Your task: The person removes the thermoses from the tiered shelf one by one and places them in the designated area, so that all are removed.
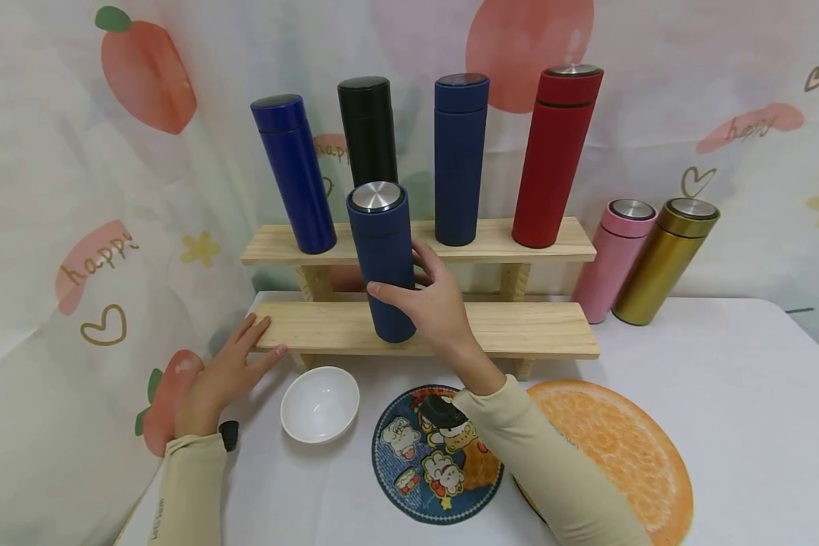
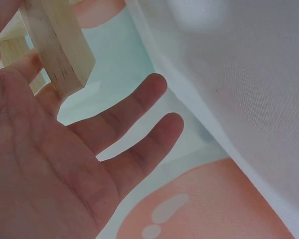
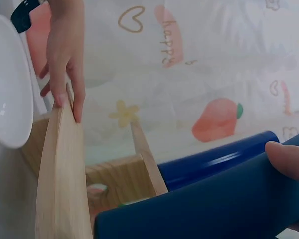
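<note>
Gripping right hand (image 1: 440, 303): silver-lidded blue flask (image 1: 385, 262), room leftward
Lower shelf (image 1: 525, 326): left hand (image 1: 227, 373) spread against left end
Black flask (image 1: 368, 129): base hidden

Behind the white-covered table (image 1: 744, 394), a pale fabric backdrop (image 1: 676, 45) is hung, printed with peaches (image 1: 148, 76), yellow flowers (image 1: 200, 249), outlined hearts (image 1: 105, 326) and "happy" lettering (image 1: 95, 258). Left of the table, similarly printed fabric is softly creased. The table is evenly lit, with faint shadows cast across it.
</note>
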